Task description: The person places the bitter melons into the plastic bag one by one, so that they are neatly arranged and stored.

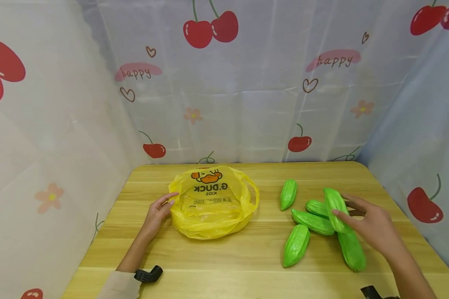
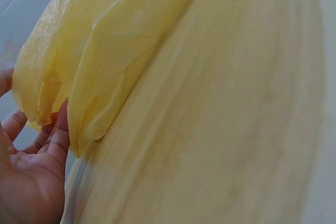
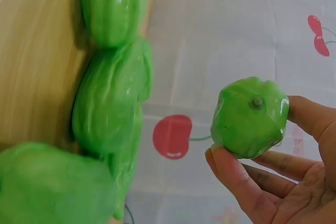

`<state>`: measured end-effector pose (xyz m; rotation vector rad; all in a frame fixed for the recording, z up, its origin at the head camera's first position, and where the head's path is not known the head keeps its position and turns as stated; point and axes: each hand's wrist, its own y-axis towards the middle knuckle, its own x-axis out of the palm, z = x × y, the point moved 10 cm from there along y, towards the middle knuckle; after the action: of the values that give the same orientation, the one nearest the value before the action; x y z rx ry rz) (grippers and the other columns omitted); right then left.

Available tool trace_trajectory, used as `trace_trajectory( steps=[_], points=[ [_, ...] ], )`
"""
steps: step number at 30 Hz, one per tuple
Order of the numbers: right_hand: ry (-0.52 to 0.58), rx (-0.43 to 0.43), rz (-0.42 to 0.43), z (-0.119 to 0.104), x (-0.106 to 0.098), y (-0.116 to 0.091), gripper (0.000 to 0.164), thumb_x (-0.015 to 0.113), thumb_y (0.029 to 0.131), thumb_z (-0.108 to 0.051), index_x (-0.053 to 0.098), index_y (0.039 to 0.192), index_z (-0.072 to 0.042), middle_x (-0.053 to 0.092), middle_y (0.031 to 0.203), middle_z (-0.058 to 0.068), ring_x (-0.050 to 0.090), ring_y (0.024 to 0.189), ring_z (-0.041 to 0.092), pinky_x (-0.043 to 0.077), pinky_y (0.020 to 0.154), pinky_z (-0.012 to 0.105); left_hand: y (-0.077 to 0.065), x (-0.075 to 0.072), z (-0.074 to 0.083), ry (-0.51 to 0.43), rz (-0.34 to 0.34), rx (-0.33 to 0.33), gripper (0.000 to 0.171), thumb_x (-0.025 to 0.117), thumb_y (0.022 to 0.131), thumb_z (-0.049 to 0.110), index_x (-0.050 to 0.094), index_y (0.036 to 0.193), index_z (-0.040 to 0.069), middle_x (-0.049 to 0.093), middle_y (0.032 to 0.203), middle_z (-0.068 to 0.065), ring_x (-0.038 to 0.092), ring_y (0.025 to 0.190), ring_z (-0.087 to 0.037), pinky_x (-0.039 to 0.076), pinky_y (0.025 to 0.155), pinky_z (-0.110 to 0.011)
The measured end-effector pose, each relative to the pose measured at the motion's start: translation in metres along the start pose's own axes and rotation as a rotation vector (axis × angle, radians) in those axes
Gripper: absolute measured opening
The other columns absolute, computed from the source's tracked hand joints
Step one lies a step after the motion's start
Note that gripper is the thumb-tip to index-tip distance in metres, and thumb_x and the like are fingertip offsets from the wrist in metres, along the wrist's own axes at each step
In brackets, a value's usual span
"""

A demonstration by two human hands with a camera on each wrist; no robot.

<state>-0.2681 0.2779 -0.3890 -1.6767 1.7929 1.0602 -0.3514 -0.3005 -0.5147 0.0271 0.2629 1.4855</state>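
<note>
My right hand (image 1: 372, 224) holds a glossy, ridged green gourd (image 1: 336, 209) between thumb and fingers. Seen end-on in the right wrist view, that held gourd (image 3: 249, 119) shows a small stem nub. Several more gourds of the same kind lie below and left of this hand, among them one gourd (image 1: 351, 251) under it and another gourd (image 1: 297, 246) nearer me. A yellow plastic bag (image 1: 209, 228) with a duck print stands with its mouth spread. At its left rim, my left hand (image 1: 160, 214) has the film (image 2: 89, 77) between thumb and fingers.
The wooden table (image 1: 224, 274) carries everything. A gourd (image 1: 288, 195) lies apart, between the bag and the other gourds. Cherry-printed curtains (image 1: 243, 104) enclose the back and both sides. A bag handle loop (image 1: 252, 191) stands up on the right.
</note>
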Motion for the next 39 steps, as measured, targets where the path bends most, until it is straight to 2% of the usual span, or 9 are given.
trace_trajectory(
  steps=[5, 12, 22, 28, 31, 39],
  points=[
    [0.035, -0.025, -0.009, -0.018, 0.006, 0.004, 0.065, 0.074, 0.094, -0.039, 0.056, 0.145, -0.004, 0.067, 0.123, 0.027, 0.068, 0.100, 0.042, 0.053, 0.068, 0.028, 0.000, 0.002, 0.002, -0.009, -0.020, 0.016, 0.046, 0.058, 0.105, 0.028, 0.055, 0.145, 0.003, 0.047, 0.151, -0.015, 0.054, 0.090, -0.011, 0.050, 0.071, -0.026],
    [0.084, -0.045, -0.034, -0.040, 0.018, 0.010, 0.065, 0.074, 0.094, -0.039, 0.054, 0.147, -0.006, 0.064, 0.128, 0.027, 0.067, 0.105, 0.044, 0.057, 0.078, 0.050, 0.000, 0.005, 0.000, -0.038, -0.045, 0.024, 0.045, 0.056, 0.106, 0.023, 0.052, 0.145, -0.001, 0.044, 0.153, -0.020, 0.060, 0.106, -0.010, 0.054, 0.078, -0.023],
    [0.114, -0.101, -0.035, -0.067, 0.034, 0.019, 0.062, 0.074, 0.094, -0.039, 0.057, 0.145, -0.009, 0.067, 0.127, 0.022, 0.068, 0.104, 0.038, 0.058, 0.078, 0.047, 0.000, 0.005, 0.001, -0.072, -0.042, 0.000, 0.045, 0.056, 0.106, 0.020, 0.051, 0.145, -0.003, 0.043, 0.153, -0.021, 0.060, 0.105, -0.009, 0.053, 0.078, -0.022],
    [0.150, -0.111, -0.034, -0.077, 0.043, 0.023, 0.062, 0.074, 0.094, -0.041, 0.057, 0.145, -0.011, 0.066, 0.129, 0.021, 0.068, 0.106, 0.038, 0.056, 0.083, 0.054, 0.000, 0.004, 0.001, -0.072, -0.037, 0.006, 0.047, 0.057, 0.106, 0.022, 0.050, 0.145, -0.003, 0.043, 0.152, -0.022, 0.059, 0.100, -0.009, 0.053, 0.075, -0.022],
    [0.176, -0.114, -0.041, -0.082, 0.049, 0.024, 0.063, 0.074, 0.093, -0.041, 0.057, 0.145, -0.010, 0.066, 0.129, 0.021, 0.068, 0.107, 0.038, 0.056, 0.085, 0.054, 0.000, 0.005, 0.001, -0.071, -0.036, 0.009, 0.048, 0.058, 0.105, 0.023, 0.051, 0.145, -0.003, 0.045, 0.151, -0.021, 0.059, 0.097, -0.008, 0.053, 0.074, -0.022],
    [0.201, -0.137, -0.048, -0.094, 0.060, 0.028, 0.060, 0.076, 0.093, -0.039, 0.059, 0.143, -0.010, 0.067, 0.128, 0.019, 0.070, 0.104, 0.035, 0.057, 0.080, 0.050, -0.001, 0.004, -0.003, -0.094, -0.031, -0.004, 0.048, 0.061, 0.104, 0.026, 0.054, 0.145, 0.001, 0.047, 0.151, -0.016, 0.059, 0.096, -0.010, 0.053, 0.071, -0.022]
  ],
)
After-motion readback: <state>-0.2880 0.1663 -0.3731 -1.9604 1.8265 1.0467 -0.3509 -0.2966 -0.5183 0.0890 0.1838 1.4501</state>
